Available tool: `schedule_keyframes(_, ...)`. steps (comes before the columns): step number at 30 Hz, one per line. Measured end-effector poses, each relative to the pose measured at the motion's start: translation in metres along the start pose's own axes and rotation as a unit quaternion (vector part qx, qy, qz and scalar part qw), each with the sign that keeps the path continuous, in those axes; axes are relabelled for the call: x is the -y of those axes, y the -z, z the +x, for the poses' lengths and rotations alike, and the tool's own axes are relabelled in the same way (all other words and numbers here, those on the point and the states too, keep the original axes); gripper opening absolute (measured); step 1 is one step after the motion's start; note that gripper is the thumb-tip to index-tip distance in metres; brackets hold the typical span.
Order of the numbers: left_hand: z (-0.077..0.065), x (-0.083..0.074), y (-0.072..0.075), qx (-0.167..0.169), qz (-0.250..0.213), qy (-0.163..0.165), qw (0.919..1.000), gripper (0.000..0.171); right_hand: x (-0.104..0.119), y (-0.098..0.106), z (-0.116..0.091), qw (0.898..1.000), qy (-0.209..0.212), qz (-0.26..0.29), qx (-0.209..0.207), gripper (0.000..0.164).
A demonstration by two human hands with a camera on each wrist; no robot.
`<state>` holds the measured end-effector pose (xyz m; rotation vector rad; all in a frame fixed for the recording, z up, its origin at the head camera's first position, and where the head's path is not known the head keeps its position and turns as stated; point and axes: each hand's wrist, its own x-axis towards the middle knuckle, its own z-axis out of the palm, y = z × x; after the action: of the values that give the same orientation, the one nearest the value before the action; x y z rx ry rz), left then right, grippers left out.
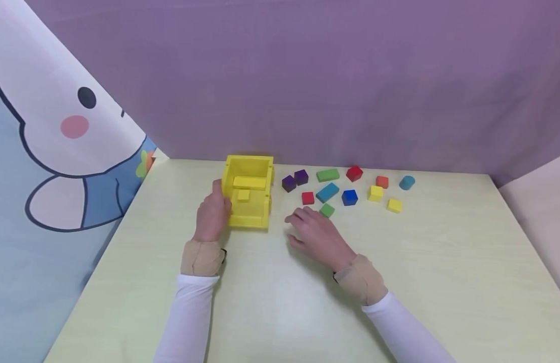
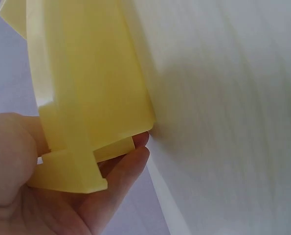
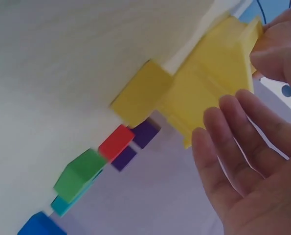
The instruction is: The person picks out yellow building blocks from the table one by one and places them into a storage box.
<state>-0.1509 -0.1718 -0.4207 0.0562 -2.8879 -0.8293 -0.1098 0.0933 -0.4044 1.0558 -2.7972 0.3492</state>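
My left hand [image 1: 211,214] grips the left side of a yellow plastic box [image 1: 248,222], which has an open top and stands on the table. In the left wrist view its fingers curl round the end of the box [image 2: 96,73]. A small yellow block [image 1: 243,195] shows inside. My right hand [image 1: 317,236] hovers right of the box with fingers spread and nothing held. Just beyond it lie a green block [image 1: 327,210] and a red block [image 1: 308,198]. The right wrist view shows a yellow block-like piece [image 3: 143,93] before the box, hidden in the head view.
Farther back lie purple blocks [image 1: 289,183], a long green block [image 1: 327,175], a teal block [image 1: 327,192] and a blue cube [image 1: 350,197]. To the right are red, orange and yellow blocks [image 1: 375,193] and a blue cylinder [image 1: 407,182]. A purple cloth [image 1: 307,91] hangs behind the table.
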Motion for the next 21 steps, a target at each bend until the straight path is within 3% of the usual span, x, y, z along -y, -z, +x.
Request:
schedule_keyframes(10,0.000,-0.001,0.003,-0.001,0.001,-0.006,1.0000,0.044,-0.010,-0.001,-0.019,0.999,-0.012,0.003,0.032,0.025)
schedule_keyframes(21,0.002,0.000,0.001,0.013,0.001,0.005,0.9999,0.045,-0.016,-0.002,-0.025,1.000,-0.011,0.015,0.023,0.024)
